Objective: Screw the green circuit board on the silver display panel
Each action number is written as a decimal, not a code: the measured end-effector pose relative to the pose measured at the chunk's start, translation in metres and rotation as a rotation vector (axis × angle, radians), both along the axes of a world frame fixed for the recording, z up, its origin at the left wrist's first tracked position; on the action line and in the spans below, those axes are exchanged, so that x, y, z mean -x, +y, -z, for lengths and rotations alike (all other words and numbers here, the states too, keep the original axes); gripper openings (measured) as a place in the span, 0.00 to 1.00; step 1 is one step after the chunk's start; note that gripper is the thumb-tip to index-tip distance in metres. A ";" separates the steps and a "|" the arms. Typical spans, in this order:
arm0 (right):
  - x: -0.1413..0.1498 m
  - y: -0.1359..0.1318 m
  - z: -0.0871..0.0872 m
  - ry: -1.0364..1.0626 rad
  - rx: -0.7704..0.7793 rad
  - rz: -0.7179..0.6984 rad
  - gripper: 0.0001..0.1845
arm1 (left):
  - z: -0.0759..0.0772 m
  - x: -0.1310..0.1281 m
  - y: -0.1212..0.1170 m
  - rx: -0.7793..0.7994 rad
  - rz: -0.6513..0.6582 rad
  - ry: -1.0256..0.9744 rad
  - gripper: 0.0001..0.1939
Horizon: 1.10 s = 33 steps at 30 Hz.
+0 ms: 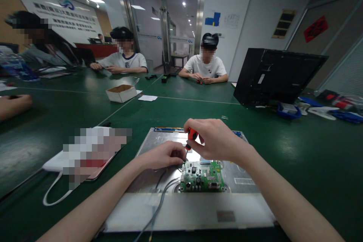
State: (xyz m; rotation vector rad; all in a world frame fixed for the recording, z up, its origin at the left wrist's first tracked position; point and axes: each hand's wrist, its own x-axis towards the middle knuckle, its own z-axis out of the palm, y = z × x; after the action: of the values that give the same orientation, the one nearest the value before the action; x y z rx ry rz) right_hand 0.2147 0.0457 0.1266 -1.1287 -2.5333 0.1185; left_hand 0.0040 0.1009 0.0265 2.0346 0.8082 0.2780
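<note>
My right hand (210, 138) is closed around the red and black handle of a screwdriver (192, 135). The screwdriver's thin shaft points down at the upper left corner of a green circuit board (202, 177). Beside the tip, my left hand (167, 155) has its fingers curled in a pinch; what they hold, if anything, is hidden. The board lies on the silver metal back of a flat display panel (241, 211). Dark cables (161, 200) run from the board's left side down over the panel's near edge.
Left of the panel lie a white and pink item (96, 155), partly blurred, and a cable. A small cardboard box (121, 93) and a white paper (148, 98) are farther back. A black monitor (275, 77) and a blue tray (288, 110) stand right. Several people sit around the green table (181, 111).
</note>
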 end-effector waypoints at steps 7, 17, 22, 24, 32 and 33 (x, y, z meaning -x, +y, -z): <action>0.001 0.003 0.003 -0.107 -0.090 0.053 0.10 | -0.001 0.000 -0.002 -0.047 0.000 0.023 0.06; -0.001 -0.001 -0.002 -0.048 -0.019 0.008 0.07 | -0.002 -0.001 -0.001 -0.073 0.004 0.033 0.05; -0.001 0.001 -0.002 -0.138 -0.069 0.065 0.08 | -0.003 -0.002 -0.004 -0.033 -0.008 0.032 0.06; -0.001 0.001 -0.002 -0.146 -0.080 0.074 0.09 | -0.002 -0.002 -0.004 -0.035 -0.005 0.030 0.07; -0.005 -0.004 -0.004 -0.054 -0.021 -0.064 0.11 | 0.001 0.000 0.000 -0.075 0.026 0.024 0.07; -0.005 -0.004 -0.004 -0.056 -0.020 -0.063 0.11 | 0.001 0.000 0.000 -0.073 0.028 0.022 0.07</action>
State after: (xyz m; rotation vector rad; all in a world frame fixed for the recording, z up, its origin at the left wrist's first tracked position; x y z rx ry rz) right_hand 0.2201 0.0420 0.1307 -1.0593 -2.6142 0.0783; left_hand 0.0043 0.1013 0.0258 2.1192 0.7923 0.2737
